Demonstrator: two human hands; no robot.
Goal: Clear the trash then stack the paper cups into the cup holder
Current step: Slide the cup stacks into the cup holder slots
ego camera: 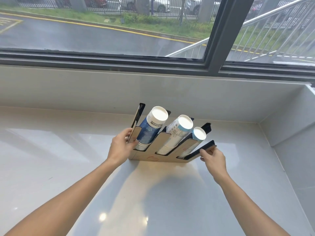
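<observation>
The cup holder [167,151] stands on the glossy white bench [68,150], near the low wall under the window [119,31], and both hands are on it. The left hand [121,147] grips the holder's left end panel, fingers curled round its edge. The right hand [213,159] pinches the tip of the rightmost dark divider between thumb and fingers.

Three stacks of paper cups lean back in the slots, bases up and tilted towards the window. The blue stack [150,128] fills the left slot, just beside the left hand. The white printed stack [177,132] sits in the middle slot. The pale blue stack [196,136] — the shortest — lies in the right slot, next to the divider the right hand holds. The rims of nested cups show at the bottom of each slot.

Outside the glass — a wet road, a strip of grass and a metal stair rail.
</observation>
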